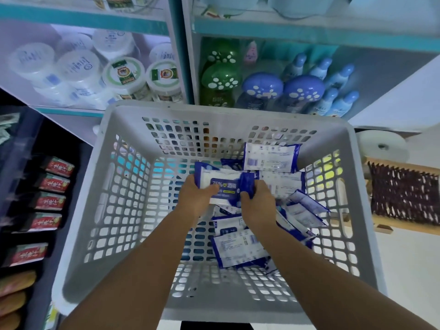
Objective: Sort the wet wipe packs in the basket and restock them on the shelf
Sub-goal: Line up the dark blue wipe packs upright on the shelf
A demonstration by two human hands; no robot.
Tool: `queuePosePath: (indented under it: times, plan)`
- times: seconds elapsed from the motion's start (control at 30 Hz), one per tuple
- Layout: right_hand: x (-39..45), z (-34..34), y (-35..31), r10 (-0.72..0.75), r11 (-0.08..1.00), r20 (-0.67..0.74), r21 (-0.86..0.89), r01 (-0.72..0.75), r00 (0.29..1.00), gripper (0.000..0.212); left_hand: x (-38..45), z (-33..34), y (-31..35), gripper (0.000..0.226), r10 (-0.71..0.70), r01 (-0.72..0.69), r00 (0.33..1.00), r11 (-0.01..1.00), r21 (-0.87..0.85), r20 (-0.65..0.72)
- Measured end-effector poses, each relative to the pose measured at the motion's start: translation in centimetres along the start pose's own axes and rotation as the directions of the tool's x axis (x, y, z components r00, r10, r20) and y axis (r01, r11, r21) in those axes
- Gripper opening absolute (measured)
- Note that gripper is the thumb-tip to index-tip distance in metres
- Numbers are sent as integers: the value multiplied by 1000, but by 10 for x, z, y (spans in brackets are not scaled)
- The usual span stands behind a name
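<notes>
A white perforated basket (114, 210) fills the middle of the head view. Several blue-and-white wet wipe packs lie loose in its right half, such as one by the far wall (270, 156) and one near the front (238, 251). Both arms reach down into the basket. My left hand (197, 198) grips the left end of a wipe pack (221, 183) marked 75%, held above the pile. My right hand (258, 206) grips the right end of the same pack, fingers curled over its blue edge.
Shelves (309, 32) stand behind the basket with white tubs (78, 67), green (221, 79) and blue bottles (302, 89). Red-labelled packets (51, 201) line a dark rack on the left. A wooden brush (404, 196) and a white roll (381, 146) lie to the right.
</notes>
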State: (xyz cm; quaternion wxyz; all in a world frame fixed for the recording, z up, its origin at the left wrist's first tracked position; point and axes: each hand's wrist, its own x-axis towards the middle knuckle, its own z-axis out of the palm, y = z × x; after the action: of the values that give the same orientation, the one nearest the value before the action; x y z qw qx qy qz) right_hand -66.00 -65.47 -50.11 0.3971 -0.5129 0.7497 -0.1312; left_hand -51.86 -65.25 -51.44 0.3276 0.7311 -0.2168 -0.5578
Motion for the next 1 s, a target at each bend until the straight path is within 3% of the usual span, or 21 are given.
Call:
queuePosePath:
  times: [0.07, 0.13, 0.2, 0.27, 0.4, 0.5, 0.6, 0.7, 0.77, 0.83, 0.93, 1.0]
  plan:
    - [7, -8, 3, -85, 987, 23, -133, 88, 996, 31, 7, -10, -1, 35, 10, -5, 994, 999, 46, -108]
    - [18, -20, 4, -145, 963, -52, -237, 129, 988, 56, 16, -23, -4, 33, -8, 16, 978, 999, 39, -206]
    - [31, -31, 2, -106, 974, -185, -215, 65, 977, 75, 24, -34, -11, 33, -41, 52, 963, 998, 34, -267]
    - [50, -38, 0, 26, 994, -238, -101, -52, 971, 86, 30, -41, -19, 37, -62, 78, 954, 996, 42, -294]
    - [83, -39, 3, 228, 973, -198, 80, -216, 953, 81, 38, -42, -27, 38, -31, 65, 943, 993, 95, -330]
    - [86, -36, 3, 226, 974, -214, 61, -218, 950, 65, 40, -43, -29, 42, -34, 84, 929, 989, 122, -368]
    - [88, -32, 4, 253, 966, -227, 110, -234, 940, 76, 41, -47, -31, 46, -28, 103, 913, 981, 162, -407]
    - [93, -27, 4, 286, 949, -200, 196, -247, 937, 89, 40, -50, -30, 66, -31, 144, 936, 942, 303, -350]
    - [95, -24, 2, 279, 958, -171, 120, -261, 945, 94, 36, -51, -32, 85, 53, 174, 943, 763, 623, -328]
    - [93, -18, 0, 239, 970, -154, -12, -244, 959, 94, 28, -44, -29, 88, 192, 69, 954, 603, 795, -229]
    - [90, -8, -3, 226, 974, -193, 32, -224, 955, 94, 25, -17, -26, 72, 107, -122, 992, 695, 709, 66]
    - [93, -6, -5, 273, 957, -201, 153, -245, 941, 95, 23, 5, -27, 79, -30, -126, 976, 732, 670, 216]
